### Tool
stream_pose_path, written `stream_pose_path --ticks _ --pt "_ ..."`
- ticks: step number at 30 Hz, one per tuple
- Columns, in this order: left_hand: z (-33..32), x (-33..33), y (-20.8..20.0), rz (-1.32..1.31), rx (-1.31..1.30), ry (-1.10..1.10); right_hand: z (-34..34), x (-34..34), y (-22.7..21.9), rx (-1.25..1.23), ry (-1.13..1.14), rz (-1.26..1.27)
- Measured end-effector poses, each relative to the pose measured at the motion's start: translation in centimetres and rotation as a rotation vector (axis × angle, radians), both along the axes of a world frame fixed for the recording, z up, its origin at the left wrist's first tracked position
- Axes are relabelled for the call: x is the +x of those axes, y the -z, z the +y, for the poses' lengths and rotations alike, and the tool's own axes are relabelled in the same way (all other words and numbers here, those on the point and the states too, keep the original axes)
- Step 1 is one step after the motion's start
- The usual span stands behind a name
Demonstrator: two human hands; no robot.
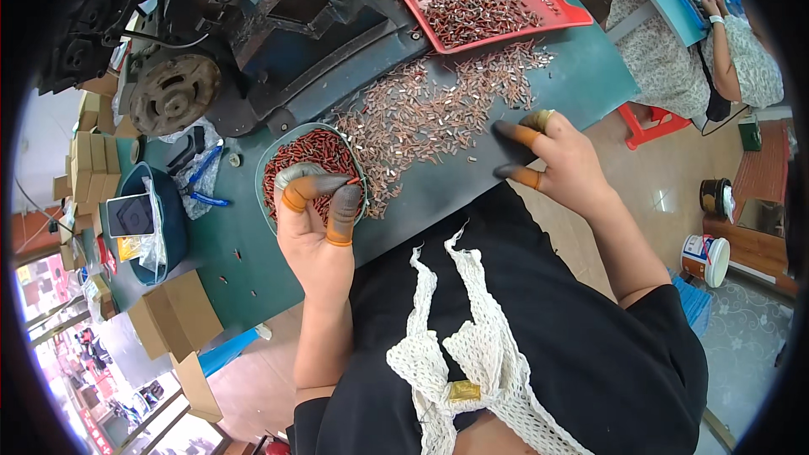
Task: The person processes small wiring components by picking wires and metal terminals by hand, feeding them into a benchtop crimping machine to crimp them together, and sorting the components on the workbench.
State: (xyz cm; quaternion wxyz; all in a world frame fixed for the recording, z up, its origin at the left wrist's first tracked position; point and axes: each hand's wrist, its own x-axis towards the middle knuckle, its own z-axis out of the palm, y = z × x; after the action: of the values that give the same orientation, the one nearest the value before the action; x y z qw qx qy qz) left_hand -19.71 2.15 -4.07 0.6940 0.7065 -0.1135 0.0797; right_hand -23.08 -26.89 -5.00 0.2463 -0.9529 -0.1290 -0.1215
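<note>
My left hand [316,232], in orange and dark grey finger cots, pinches a small red part [354,180] between thumb and finger. It is over a pale green bowl [263,170] full of similar small dark red parts [308,150]. My right hand [560,156], also in orange and grey finger cots, hovers at the table's near edge. Its thumb and forefinger are apart, and nothing shows between them. Beyond both hands, a loose layer of small reddish and silvery parts [430,114] spreads over the green tabletop [438,198].
A red tray [556,21] heaped with small parts stands at the far side. A dark machine [278,42] with a wheel fills the far left. Blue-handled pliers [206,177], a dark tub [173,240] and cardboard boxes [173,312] are at left. Another person [691,59] works at far right.
</note>
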Motion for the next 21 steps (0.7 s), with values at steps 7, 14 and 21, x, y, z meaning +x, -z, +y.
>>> stream_pose_path --ticks 7,14,21 --pt "0.2 -0.3 0.0 0.038 -0.049 -0.114 -1.6 0.4 0.4 -0.124 -0.368 -0.098" --pt "-0.5 2.2 -0.7 -0.059 0.103 -0.180 2.1 3.6 -1.8 0.543 -0.137 0.210" --pt "-1.1 9.3 -3.6 -0.664 0.608 -0.476 10.8 15.4 -6.8 1.268 -0.048 0.263"
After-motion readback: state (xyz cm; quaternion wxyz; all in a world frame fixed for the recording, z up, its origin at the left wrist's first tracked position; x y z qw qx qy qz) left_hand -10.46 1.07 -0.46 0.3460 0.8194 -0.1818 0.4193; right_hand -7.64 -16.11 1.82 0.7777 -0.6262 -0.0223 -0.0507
